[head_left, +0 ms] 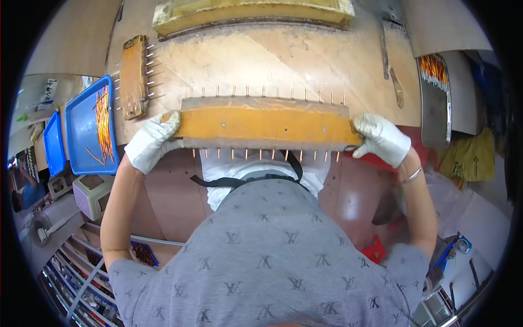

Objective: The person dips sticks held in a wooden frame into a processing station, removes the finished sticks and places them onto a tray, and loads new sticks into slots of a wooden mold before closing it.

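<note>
A long yellow-orange bar (261, 123) with grey edges spans the space between my hands, level and in front of my body. Thin copper rods stick out in a row along both its far edge and its near edge. My left hand (154, 140), in a white glove, is closed around the bar's left end. At the other end, my right hand (383, 140), also gloved in white, grips with the thumb on top and the fingers partly hidden. The bar's near edge overhangs my side of the wooden table (261, 60).
A shorter yellow bar with metal pins (134, 77) lies at the left. Beside it, a blue tray (76, 128) holds copper rods. A yellowish trough (253, 22) sits at the back. On the right are a knife-like tool (396, 87) and a metal tray of rods (434, 111).
</note>
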`<state>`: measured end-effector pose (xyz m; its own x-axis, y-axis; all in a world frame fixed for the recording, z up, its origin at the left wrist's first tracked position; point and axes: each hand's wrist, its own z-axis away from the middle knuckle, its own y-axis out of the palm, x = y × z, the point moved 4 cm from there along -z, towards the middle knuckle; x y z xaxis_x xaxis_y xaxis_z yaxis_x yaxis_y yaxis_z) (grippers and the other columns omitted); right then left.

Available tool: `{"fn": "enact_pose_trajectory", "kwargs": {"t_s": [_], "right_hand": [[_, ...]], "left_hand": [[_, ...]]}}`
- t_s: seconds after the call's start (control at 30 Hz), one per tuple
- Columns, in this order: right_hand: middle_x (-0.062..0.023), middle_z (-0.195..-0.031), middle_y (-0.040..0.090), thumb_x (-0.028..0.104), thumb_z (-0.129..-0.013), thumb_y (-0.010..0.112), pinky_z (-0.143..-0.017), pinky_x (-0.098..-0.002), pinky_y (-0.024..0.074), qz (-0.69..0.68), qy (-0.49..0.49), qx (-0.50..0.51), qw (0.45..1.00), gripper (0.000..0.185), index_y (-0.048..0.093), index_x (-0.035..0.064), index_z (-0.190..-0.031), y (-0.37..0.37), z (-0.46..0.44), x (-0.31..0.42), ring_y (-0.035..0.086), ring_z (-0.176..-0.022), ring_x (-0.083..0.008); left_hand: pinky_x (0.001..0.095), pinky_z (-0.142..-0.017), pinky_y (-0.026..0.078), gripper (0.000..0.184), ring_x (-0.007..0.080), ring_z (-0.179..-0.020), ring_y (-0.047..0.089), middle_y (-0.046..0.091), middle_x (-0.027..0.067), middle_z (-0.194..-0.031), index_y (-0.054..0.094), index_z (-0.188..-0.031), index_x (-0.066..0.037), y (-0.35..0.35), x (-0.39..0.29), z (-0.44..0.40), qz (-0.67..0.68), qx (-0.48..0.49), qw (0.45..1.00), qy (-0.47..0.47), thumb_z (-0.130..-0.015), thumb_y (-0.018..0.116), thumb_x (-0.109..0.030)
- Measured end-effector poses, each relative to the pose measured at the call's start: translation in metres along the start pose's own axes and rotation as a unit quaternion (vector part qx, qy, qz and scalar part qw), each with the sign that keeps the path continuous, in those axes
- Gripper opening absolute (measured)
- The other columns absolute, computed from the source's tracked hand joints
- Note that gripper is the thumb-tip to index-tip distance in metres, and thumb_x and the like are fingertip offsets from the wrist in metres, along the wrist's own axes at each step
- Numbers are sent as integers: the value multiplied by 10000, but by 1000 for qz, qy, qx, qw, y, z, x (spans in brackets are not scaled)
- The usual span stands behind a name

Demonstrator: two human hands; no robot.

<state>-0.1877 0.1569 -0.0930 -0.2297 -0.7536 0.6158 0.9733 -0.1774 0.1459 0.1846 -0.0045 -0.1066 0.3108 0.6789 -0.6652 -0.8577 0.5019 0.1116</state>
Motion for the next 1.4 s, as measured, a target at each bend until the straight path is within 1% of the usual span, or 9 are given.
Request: {"fn": "enact_pose_trajectory", "kwargs": {"t_s": [0.33,0.43,0.53,0.67,0.87,0.93,1.07,1.2,1.4], "right_hand": [[-85,-764,618,351,-843,555,-476,-237,470,14,-47,2,999,369,593,-13,-886,-10,3,2,600,-633,-152],[-102,-776,618,330,-848,548,-456,-233,486,16,-34,0,999,363,587,-20,-937,-14,-4,1,615,-602,-183],[-115,-784,617,317,-850,547,-466,-247,507,-66,-22,6,998,362,573,-24,-966,-18,-10,0,615,-598,-195],[-127,-796,614,255,-853,551,-461,-251,522,-92,-37,-20,995,331,542,-38,-1006,-25,-12,15,619,-587,-212],[-113,-779,604,244,-840,573,-450,-239,518,-6,-94,-64,994,301,561,-48,-914,-29,-13,72,613,-559,-197],[-71,-738,586,267,-813,610,-441,-234,511,97,-151,-93,979,286,575,-12,-866,-37,-18,100,604,-554,-173],[8,-667,524,314,-799,625,-419,-194,445,170,-198,-162,952,267,585,51,-822,-26,-23,170,565,-549,-102],[49,-625,485,323,-792,639,-415,-169,261,206,-243,-147,936,245,594,85,-758,-38,-54,220,348,-471,-18],[50,-619,480,278,-791,647,-422,-160,254,160,-268,-139,940,235,646,46,-832,-36,-92,244,327,-469,-25]], "left_hand": [[270,-748,503,294,99,-881,517,526,33,-968,514,-1038,-14,5,-4,0,53,16,998,35,-851,570,-233],[268,-729,505,343,116,-853,538,543,49,-952,519,-1057,-2,5,-13,-4,-187,35,975,119,-851,569,-271],[259,-734,505,365,127,-861,546,552,61,-979,515,-1074,15,11,-14,-8,-12,9,1000,-2,-854,563,-272],[257,-756,501,363,133,-896,552,551,70,-1017,511,-1094,19,16,-36,-1,11,55,997,51,-866,543,-261],[244,-717,466,374,97,-832,541,584,53,-961,536,-1073,32,2,-80,-11,-105,31,989,102,-869,540,-281],[223,-666,444,393,72,-736,516,588,27,-862,552,-1060,13,-1,-116,-9,-326,-28,933,147,-855,556,-323],[206,-661,445,340,45,-725,503,577,-15,-836,562,-1051,-2,-12,-162,-24,-330,-56,922,196,-868,542,-287],[188,-653,441,363,28,-706,488,570,-27,-820,575,-1056,-17,-25,-209,-38,-330,-111,905,244,-852,561,-318],[188,-664,436,369,31,-735,492,585,-25,-857,583,-1080,-21,-44,-230,-69,-295,-120,907,277,-839,583,-300]]}}
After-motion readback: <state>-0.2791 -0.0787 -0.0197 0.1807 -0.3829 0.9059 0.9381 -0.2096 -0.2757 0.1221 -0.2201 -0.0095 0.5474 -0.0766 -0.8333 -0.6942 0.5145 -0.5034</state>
